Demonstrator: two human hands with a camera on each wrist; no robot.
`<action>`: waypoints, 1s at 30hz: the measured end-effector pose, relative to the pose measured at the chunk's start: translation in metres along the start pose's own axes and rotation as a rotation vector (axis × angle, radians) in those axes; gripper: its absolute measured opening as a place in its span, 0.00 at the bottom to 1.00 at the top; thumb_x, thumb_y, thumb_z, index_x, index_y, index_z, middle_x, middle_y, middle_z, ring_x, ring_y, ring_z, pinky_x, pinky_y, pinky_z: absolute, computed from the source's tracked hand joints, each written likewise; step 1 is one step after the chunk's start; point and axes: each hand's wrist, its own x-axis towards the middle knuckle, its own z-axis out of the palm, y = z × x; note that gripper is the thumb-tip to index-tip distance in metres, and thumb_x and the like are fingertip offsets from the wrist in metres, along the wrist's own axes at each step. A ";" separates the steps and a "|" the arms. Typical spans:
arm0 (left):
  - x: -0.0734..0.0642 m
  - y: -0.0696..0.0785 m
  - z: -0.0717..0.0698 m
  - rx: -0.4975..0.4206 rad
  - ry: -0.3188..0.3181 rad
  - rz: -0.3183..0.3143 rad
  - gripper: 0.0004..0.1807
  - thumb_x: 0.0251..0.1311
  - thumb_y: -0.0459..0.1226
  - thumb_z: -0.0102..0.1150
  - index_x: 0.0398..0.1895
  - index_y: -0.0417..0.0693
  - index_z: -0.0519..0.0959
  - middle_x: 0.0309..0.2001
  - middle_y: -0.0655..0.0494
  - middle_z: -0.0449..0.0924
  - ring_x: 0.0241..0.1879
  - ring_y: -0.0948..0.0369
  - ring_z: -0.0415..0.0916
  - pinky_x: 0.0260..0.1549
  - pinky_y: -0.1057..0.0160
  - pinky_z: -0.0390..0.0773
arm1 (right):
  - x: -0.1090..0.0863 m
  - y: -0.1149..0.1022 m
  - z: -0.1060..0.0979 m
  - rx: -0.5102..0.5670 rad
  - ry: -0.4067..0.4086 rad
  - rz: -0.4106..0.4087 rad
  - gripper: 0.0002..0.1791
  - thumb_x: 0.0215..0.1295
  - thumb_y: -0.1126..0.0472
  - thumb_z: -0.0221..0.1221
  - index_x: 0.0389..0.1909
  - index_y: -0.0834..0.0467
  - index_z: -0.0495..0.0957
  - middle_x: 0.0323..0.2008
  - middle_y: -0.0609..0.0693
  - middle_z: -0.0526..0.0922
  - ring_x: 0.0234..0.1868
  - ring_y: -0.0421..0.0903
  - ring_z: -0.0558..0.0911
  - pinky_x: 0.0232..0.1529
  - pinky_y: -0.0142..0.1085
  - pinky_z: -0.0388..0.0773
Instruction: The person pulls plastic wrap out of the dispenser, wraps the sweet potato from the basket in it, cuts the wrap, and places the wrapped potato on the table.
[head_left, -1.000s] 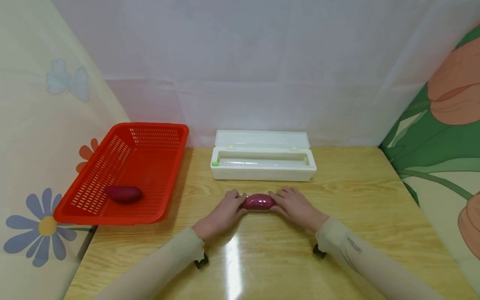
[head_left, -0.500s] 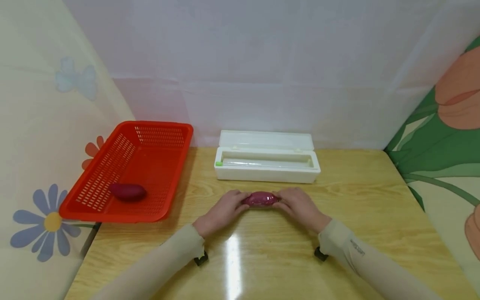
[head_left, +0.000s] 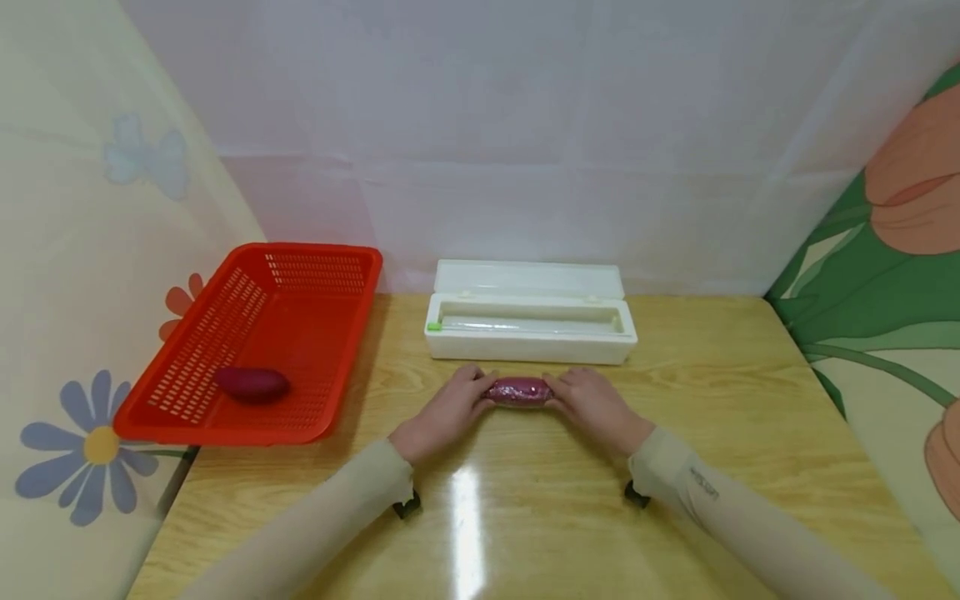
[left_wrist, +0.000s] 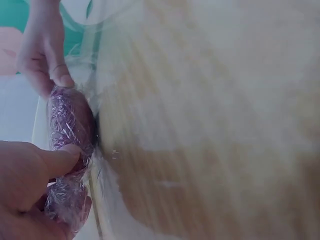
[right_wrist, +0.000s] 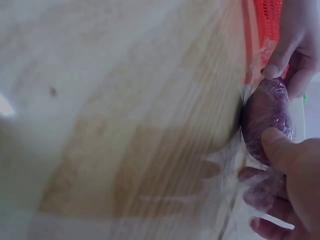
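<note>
A purple sweet potato (head_left: 519, 391), wrapped in clear cling film, lies lengthwise across the table in front of the white box. My left hand (head_left: 447, 410) pinches its left end and the film there. At the other end, my right hand (head_left: 596, 406) holds it between thumb and fingers. Crinkled film covers the sweet potato (left_wrist: 71, 122) in the left wrist view, with loose film gathered past the left thumb. The right wrist view shows a twist of film (right_wrist: 262, 190) under the right fingers. A sheet of cling film (right_wrist: 175, 150) lies over the tabletop on the near side.
Behind the hands stands a white cling film box (head_left: 531, 346), its lid raised, with a green slider (head_left: 434, 327) on its left. A red basket (head_left: 330, 417) at the left holds another purple sweet potato (head_left: 252, 384). Cloth curtains (head_left: 480, 125) border the table.
Both hands have moved a little forward with the wrapped sweet potato, closer to the white box. Their hold stays at its two ends. The head view has shifted slightly.
</note>
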 end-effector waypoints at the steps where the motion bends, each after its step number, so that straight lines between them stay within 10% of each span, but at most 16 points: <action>1: 0.002 0.000 -0.001 -0.006 0.003 -0.005 0.27 0.73 0.35 0.62 0.72 0.34 0.71 0.48 0.45 0.77 0.45 0.56 0.74 0.48 0.55 0.79 | 0.001 0.002 0.000 0.003 -0.006 0.001 0.26 0.69 0.53 0.67 0.61 0.66 0.80 0.45 0.57 0.89 0.47 0.53 0.85 0.57 0.52 0.79; 17: 0.012 -0.017 -0.005 -0.205 0.013 -0.115 0.20 0.65 0.33 0.69 0.60 0.38 0.82 0.54 0.44 0.87 0.52 0.51 0.85 0.55 0.52 0.83 | 0.015 0.013 -0.003 0.193 -0.068 0.036 0.13 0.72 0.55 0.65 0.50 0.58 0.87 0.39 0.50 0.90 0.37 0.45 0.85 0.46 0.45 0.83; 30: -0.014 -0.005 -0.006 -0.159 -0.089 0.015 0.18 0.67 0.38 0.68 0.57 0.40 0.85 0.44 0.52 0.88 0.41 0.60 0.82 0.45 0.60 0.83 | -0.012 0.008 -0.008 0.210 -0.129 -0.069 0.16 0.73 0.54 0.64 0.54 0.59 0.86 0.42 0.48 0.89 0.41 0.44 0.81 0.47 0.43 0.80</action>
